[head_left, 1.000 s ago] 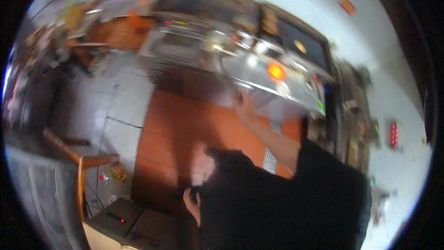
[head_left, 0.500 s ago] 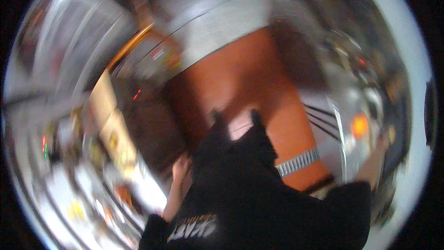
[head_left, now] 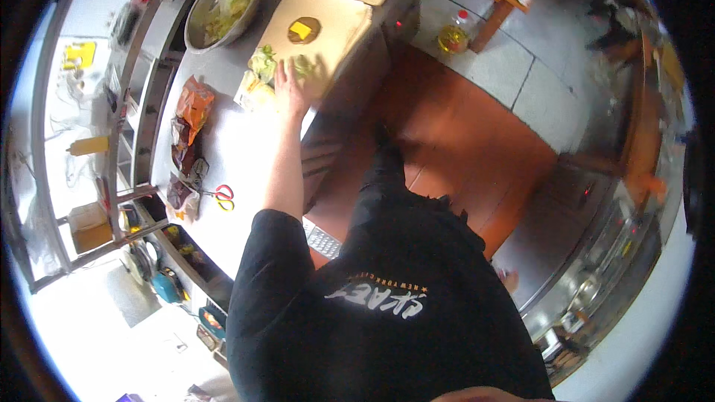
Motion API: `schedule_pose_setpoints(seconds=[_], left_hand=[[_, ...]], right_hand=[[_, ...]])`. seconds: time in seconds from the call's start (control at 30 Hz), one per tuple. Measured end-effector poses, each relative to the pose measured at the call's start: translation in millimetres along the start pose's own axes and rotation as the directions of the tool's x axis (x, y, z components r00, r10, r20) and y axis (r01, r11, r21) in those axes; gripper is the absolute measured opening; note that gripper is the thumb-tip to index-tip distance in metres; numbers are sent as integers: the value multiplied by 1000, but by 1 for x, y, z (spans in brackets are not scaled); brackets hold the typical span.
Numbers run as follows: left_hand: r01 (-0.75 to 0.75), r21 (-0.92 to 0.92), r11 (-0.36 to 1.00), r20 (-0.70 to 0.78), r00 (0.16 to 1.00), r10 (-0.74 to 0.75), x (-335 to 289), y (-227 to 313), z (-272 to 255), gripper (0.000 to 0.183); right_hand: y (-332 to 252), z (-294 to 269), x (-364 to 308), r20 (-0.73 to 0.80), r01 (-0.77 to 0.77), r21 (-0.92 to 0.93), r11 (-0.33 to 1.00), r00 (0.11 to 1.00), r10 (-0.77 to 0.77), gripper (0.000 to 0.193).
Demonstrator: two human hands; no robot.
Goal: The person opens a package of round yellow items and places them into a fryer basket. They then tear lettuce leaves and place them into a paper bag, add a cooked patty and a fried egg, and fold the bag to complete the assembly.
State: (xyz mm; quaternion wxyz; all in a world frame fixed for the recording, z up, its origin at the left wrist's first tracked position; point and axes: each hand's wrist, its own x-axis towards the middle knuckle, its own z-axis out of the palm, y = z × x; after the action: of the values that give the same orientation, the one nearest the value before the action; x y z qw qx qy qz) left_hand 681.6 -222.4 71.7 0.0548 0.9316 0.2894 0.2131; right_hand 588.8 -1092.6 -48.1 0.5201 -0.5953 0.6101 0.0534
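Note:
My left hand [head_left: 290,91] reaches over the counter with its fingers apart, at a heap of pale green lettuce [head_left: 264,64]. Its fingertips are at the leaves, and I see nothing gripped. The lettuce lies on light brown paper [head_left: 339,24]. Just beyond it, on the same paper, a round brown patty [head_left: 314,34] carries a yellow square slice of cheese [head_left: 301,30]. Beside my right hip, a small part of my right hand [head_left: 509,279] shows. Its fingers are blurred and mostly hidden by my shirt.
A metal bowl [head_left: 255,9] of lettuce stands behind left. Nearer are an orange bag [head_left: 195,108] and scissors [head_left: 223,197] with red and yellow handles. A red-capped bottle of yellow liquid [head_left: 453,39] stands on the floor by a wooden leg [head_left: 491,26]. Shelving lines the left.
The view has swung round to the counter and is sharper. My left hand has gone from beside my leg out to the lettuce. My right hand, earlier stretched out rightward, is now close to my body.

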Motion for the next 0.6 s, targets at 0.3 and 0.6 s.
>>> schedule_pose_setpoints(seconds=[0.3, 0.6], left_hand=[[-191, -95, 977, 112, 973, 202, 56, -58, 19, 55], [44, -323, 946, -53, 997, -64, 149, -26, 30, 52]], right_hand=[[-206, 371, -271, 780, 861, 17, 508, 306, -546, 40], [-234, 540, -446, 957, 918, 105, 383, 12, -291, 37]])
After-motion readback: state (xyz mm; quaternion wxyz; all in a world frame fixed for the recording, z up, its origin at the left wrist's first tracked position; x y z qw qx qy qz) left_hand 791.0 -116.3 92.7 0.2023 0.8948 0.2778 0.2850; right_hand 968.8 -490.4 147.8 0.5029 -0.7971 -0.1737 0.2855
